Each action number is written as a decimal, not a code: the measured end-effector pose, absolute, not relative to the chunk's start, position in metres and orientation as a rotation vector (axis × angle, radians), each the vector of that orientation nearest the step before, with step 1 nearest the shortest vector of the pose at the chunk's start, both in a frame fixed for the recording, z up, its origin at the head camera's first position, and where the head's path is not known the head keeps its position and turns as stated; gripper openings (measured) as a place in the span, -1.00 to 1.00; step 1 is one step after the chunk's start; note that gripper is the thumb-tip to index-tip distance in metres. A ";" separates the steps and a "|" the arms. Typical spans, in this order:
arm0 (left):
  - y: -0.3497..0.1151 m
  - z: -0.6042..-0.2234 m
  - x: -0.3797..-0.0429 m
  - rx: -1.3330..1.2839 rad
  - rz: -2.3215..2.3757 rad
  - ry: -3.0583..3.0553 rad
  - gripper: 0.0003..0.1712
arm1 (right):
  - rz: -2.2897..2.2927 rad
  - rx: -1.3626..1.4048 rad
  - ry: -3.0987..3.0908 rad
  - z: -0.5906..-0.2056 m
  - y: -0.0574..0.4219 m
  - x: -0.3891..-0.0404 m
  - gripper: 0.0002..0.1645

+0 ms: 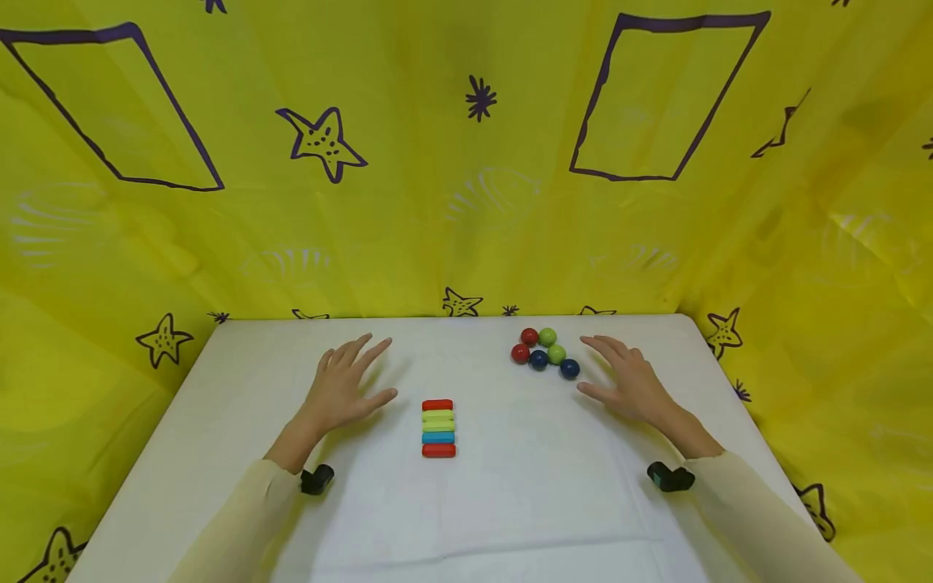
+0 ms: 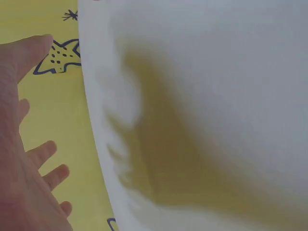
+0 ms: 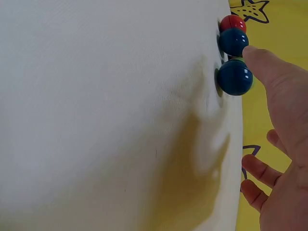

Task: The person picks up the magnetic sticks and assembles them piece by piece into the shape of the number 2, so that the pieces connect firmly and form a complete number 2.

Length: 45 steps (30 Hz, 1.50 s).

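Note:
My left hand hovers over the left part of the table, fingers spread and holding nothing. To its right lies a column of short coloured blocks: a red block at the far end, yellow-green blocks, a blue block and another red block nearest me. On the other side my right hand is also spread and holds nothing. Just left of its fingertips sits a cluster of shiny balls: two red balls, two green balls and two dark blue balls.
A white cloth covers the table. Yellow curtains with dark star drawings stand behind the table and along both sides. Small black cameras sit at both wrists, and pale sleeves cover the forearms.

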<state>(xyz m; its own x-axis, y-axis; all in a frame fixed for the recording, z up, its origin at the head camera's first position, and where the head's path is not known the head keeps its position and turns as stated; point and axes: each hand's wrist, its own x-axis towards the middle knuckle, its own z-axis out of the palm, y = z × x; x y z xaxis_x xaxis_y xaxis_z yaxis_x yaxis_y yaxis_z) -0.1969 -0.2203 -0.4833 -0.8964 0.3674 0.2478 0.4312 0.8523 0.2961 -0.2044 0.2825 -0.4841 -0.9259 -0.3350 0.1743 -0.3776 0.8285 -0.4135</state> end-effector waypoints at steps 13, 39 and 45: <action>-0.198 -0.486 -0.192 -0.680 -0.878 -2.878 -0.24 | 0.993 0.587 -2.858 -0.495 0.276 -0.215 -0.18; -0.169 -0.493 -0.205 -0.875 -1.127 -2.939 -0.66 | 1.159 0.404 -2.890 -0.500 0.264 -0.218 -0.55; -0.163 -0.494 -0.210 -0.942 -1.081 -2.955 -0.68 | 1.161 0.390 -2.894 -0.502 0.264 -0.215 -0.56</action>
